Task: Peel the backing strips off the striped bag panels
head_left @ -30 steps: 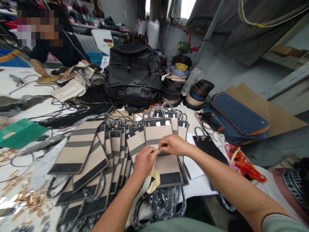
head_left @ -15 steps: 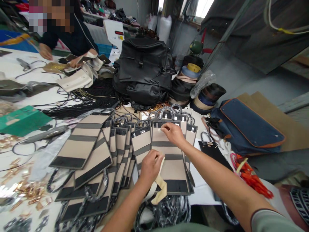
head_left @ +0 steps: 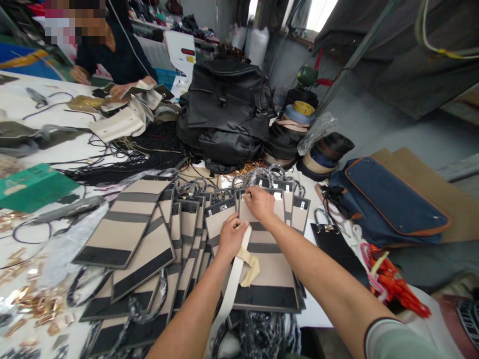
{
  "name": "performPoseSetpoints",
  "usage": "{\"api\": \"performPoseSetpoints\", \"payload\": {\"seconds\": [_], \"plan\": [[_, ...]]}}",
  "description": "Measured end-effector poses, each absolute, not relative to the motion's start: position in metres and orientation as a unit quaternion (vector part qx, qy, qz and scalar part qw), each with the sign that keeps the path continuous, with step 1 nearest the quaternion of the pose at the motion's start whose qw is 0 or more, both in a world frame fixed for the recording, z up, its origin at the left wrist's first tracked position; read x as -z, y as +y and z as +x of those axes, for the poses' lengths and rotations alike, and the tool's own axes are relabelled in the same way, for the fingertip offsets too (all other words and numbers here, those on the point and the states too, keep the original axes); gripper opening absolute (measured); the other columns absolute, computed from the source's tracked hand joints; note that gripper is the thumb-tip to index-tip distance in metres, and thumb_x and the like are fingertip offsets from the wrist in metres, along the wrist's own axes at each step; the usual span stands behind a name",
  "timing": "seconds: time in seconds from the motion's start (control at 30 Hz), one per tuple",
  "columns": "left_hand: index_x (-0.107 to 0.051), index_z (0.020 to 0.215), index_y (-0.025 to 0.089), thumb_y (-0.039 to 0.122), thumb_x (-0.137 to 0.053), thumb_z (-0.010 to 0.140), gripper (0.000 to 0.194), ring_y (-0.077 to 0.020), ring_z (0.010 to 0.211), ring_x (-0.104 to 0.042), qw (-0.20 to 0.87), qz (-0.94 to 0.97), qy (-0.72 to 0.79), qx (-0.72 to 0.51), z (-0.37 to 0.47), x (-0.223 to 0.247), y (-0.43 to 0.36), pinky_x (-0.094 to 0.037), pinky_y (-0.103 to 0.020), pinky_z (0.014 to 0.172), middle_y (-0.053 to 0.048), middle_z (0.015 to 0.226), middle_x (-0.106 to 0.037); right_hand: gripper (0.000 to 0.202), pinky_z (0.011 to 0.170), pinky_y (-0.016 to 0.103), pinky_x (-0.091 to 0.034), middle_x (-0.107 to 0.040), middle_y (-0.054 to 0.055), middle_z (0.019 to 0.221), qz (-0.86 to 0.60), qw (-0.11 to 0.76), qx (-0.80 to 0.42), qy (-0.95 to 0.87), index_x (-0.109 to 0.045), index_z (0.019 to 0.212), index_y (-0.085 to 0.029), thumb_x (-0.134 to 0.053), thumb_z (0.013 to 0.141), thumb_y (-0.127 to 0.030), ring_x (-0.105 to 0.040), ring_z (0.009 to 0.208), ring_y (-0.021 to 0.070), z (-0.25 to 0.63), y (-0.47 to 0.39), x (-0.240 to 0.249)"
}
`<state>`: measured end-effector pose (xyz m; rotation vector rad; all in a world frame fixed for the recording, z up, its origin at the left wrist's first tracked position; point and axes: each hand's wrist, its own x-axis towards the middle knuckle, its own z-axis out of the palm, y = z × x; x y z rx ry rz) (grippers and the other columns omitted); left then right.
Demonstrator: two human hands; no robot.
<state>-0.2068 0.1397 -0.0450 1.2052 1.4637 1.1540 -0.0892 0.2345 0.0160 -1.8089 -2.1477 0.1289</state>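
Observation:
A beige-and-black striped bag panel (head_left: 267, 271) lies on top of a group of similar panels in front of me. My left hand (head_left: 232, 235), closed, pinches a roll end of cream tape (head_left: 236, 271), with a yellowish strip (head_left: 251, 269) curling off it over the panel. My right hand (head_left: 261, 203) has its fingertips pinched together at the panel's upper left corner; what they hold is hidden. A small white patch (head_left: 278, 196) shows on the dark top band, right of that hand. Plastic-wrapped handles (head_left: 262, 177) stand up behind.
More striped panels (head_left: 129, 219) are piled at left, beside gold metal pieces (head_left: 47, 304) and a green box (head_left: 37, 187). A black backpack (head_left: 224, 107) stands at the back. A navy bag (head_left: 392, 194) lies right. Across the table, a person (head_left: 119, 55) handles beige pieces.
My right hand has moved left and slightly up to the panel's upper left corner, uncovering the white patch. My left hand has risen a little, drawing the tape up with it.

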Motion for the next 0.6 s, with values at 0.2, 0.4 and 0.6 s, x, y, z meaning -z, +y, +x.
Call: {"api": "performPoseSetpoints", "payload": {"seconds": [0.2, 0.4, 0.6], "plan": [[-0.064, 0.067, 0.017, 0.049, -0.070, 0.072, 0.033, -0.0253, 0.110, -0.062, 0.560, 0.355, 0.550, -0.507, -0.210, 0.034, 0.154, -0.043, -0.035, 0.096, -0.011, 0.126, -0.065, 0.023, 0.068, 0.028, -0.040, -0.060, 0.004, 0.112, -0.646, 0.188, -0.027, -0.740, -0.063, 0.113, -0.029, -0.055, 0.092, -0.035, -0.060, 0.088, 0.0191, -0.083, 0.237, -0.014], [-0.067, 0.080, 0.016, 0.058, -0.075, 0.066, 0.045, -0.0187, 0.078, -0.066, 0.635, 0.301, 0.493, -0.513, -0.215, 0.010, 0.153, -0.050, -0.031, 0.074, -0.008, 0.094, -0.073, 0.031, 0.081, 0.029, -0.045, -0.059, 0.005, 0.114, -0.646, 0.266, -0.096, -0.709, -0.064, 0.114, -0.027, -0.041, 0.095, -0.021, -0.059, 0.096, 0.0192, -0.070, 0.239, -0.020], [-0.065, 0.092, 0.019, 0.051, -0.076, 0.069, 0.040, -0.0100, 0.052, -0.054, 0.737, 0.324, 0.380, -0.455, -0.211, -0.045, 0.134, -0.046, -0.024, 0.051, -0.003, 0.086, -0.071, 0.039, 0.096, 0.035, -0.045, -0.062, 0.008, 0.112, -0.612, 0.390, -0.181, -0.664, -0.065, 0.114, -0.022, -0.066, 0.082, -0.045, -0.057, 0.105, 0.0221, -0.045, 0.173, -0.057]]}}
